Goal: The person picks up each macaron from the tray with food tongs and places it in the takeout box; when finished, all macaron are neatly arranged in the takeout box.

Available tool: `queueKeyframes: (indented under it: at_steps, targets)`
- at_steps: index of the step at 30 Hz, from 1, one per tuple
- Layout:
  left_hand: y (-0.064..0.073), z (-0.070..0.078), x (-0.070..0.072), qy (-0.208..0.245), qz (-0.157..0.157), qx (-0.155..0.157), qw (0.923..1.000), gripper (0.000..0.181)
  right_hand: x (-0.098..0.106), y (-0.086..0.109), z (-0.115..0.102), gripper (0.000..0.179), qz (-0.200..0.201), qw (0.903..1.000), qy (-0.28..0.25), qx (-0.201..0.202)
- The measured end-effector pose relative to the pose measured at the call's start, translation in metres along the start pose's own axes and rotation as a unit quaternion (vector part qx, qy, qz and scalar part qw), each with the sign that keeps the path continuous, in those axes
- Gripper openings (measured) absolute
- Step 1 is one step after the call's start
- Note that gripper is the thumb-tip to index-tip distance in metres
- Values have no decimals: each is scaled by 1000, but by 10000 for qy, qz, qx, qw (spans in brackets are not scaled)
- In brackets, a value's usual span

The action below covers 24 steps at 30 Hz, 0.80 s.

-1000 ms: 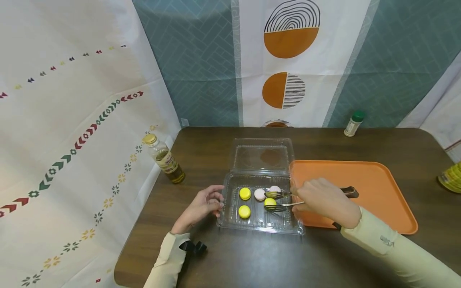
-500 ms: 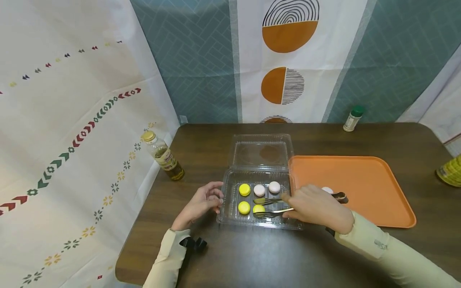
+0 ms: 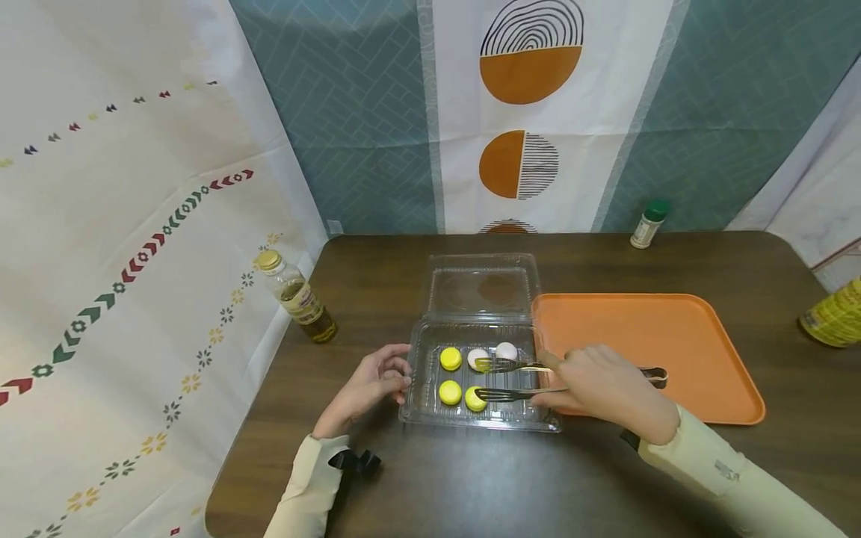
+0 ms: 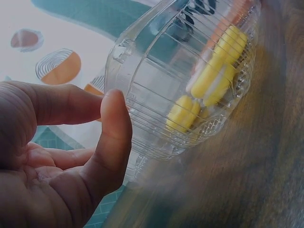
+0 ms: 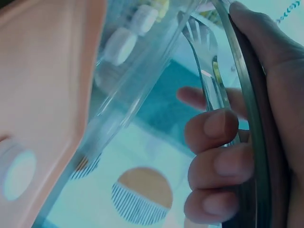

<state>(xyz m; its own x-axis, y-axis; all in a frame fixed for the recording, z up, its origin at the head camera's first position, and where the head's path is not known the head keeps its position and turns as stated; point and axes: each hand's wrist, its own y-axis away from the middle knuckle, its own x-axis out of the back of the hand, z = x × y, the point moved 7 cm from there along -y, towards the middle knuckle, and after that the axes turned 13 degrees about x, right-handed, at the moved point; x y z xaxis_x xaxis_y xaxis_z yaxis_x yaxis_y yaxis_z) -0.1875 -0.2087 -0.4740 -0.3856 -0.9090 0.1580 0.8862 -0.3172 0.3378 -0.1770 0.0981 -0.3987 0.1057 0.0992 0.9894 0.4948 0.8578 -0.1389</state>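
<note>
My left hand (image 3: 372, 388) pinches the left rim of an open clear plastic container (image 3: 480, 420) between thumb and index finger. My right hand (image 3: 599, 381) grips metal tongs (image 3: 507, 394), whose arms stand spread apart over the container. One tong head crosses the front yellow macaron (image 3: 474, 403); the other lies over the edge of a pale macaron (image 3: 476, 354). Two more yellow macarons, one at the back (image 3: 450, 359) and one at the front (image 3: 450, 392), sit at the left. A second pale macaron (image 3: 507, 351) is at the back right.
An orange tray (image 3: 625, 317) touches the container's right side; a white round piece (image 5: 20, 175) on it shows in the right wrist view. An oil bottle (image 3: 299, 299) stands at left, a green-capped shaker (image 3: 649, 224) at the back, a yellow container (image 3: 834, 314) at far right.
The tongs carried a yellow macaron leftward to beside the front-left one, then spread and let it go. The left hand stays on the rim.
</note>
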Motion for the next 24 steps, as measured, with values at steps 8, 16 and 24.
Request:
queueKeyframes:
  at_steps: [8, 16, 24]
  targets:
    - [-1, -2, 0, -54, 0, -24, 10000, 56, 2, 40, 18, 43, 292, 9973, -261, -624]
    - [-1, -2, 1, -21, -37, -33, 10000, 57, 7, 73, 28, 39, 974, 9918, -124, -816]
    - [0, 0, -2, 131, -103, -125, 9998, 60, 5, 94, 32, 36, 1181, 9882, 70, -975]
